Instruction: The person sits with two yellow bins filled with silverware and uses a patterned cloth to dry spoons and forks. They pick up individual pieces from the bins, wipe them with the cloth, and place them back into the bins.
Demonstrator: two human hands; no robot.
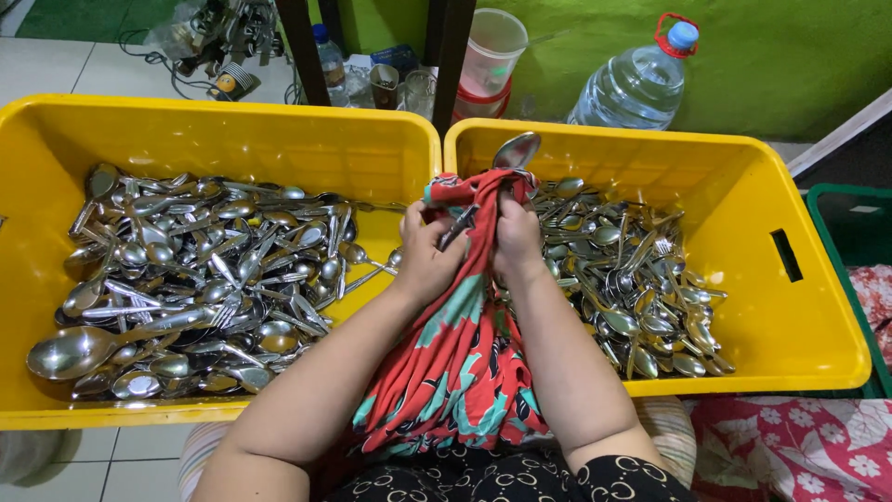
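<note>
Between two yellow bins (400, 139) heaped with cutlery, a left hand (426, 258) and a right hand (517, 239) close their fingers around a spoon (514, 152) wrapped in red cloth (462, 358), apparently mid-wipe; the next move calls for freeing the spoon.

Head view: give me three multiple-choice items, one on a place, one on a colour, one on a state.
1. Where is the spoon being wiped?
A. above the gap between the two bins
B. on the floor
C. inside the green crate

2. What colour are the bins holding cutlery?
A. blue
B. yellow
C. white

3. How is the cloth?
A. folded flat
B. hanging on a hook
C. bunched round the spoon by the left hand and right hand

Answers: 1 A, its bowl sticks up there. 2 B, both walls are yellow. 3 C, both hands' grip closes on it.
</note>
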